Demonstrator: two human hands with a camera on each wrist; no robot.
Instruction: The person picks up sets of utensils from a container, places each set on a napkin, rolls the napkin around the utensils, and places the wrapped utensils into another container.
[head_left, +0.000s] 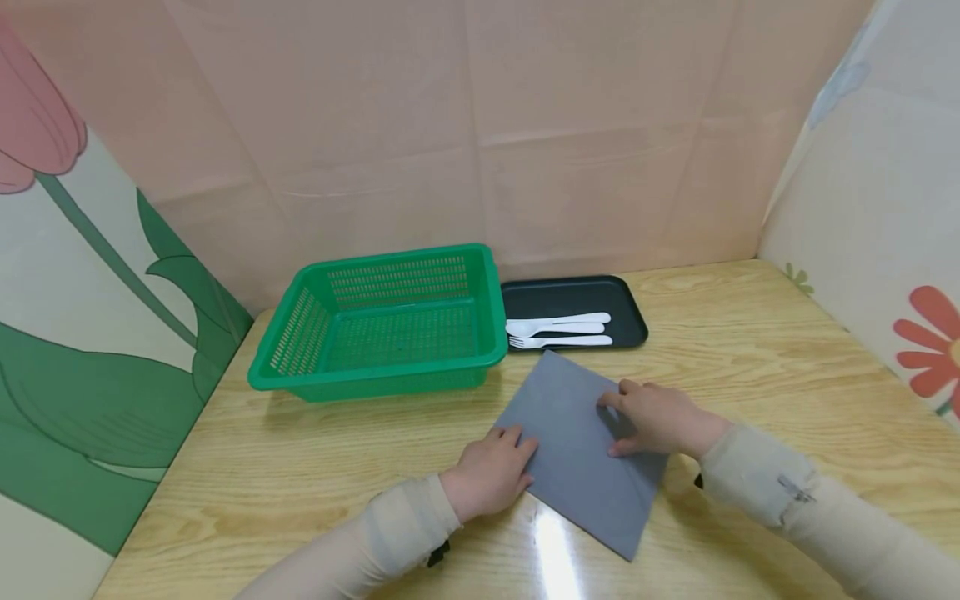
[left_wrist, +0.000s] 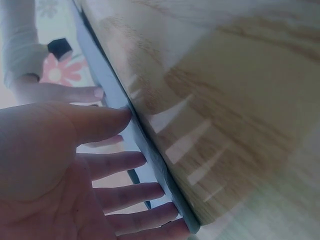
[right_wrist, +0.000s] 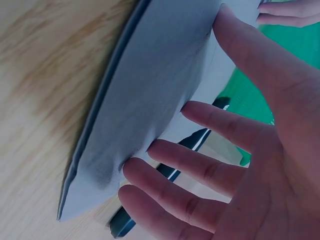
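Note:
A flat grey cloth (head_left: 573, 467) lies at an angle on the wooden table, its layered edge showing in both wrist views. On its left side rests my left hand (head_left: 489, 475), fingertips touching the cloth near the edge. My right hand (head_left: 662, 419) touches the upper right part with thumb and fingers spread apart. In the right wrist view, the fingertips (right_wrist: 137, 167) press small dents into the grey cloth (right_wrist: 150, 75). The left wrist view has the left fingers (left_wrist: 135, 195) reaching fairly straight along the cloth's edge.
A green plastic basket (head_left: 405, 379) stands behind and left of the cloth. Beside it is a black tray (head_left: 566, 292) holding white cutlery, including a fork (head_left: 562, 341) and a spoon (head_left: 558, 329). The wooden table (head_left: 787, 358) meets covered walls at the back and sides.

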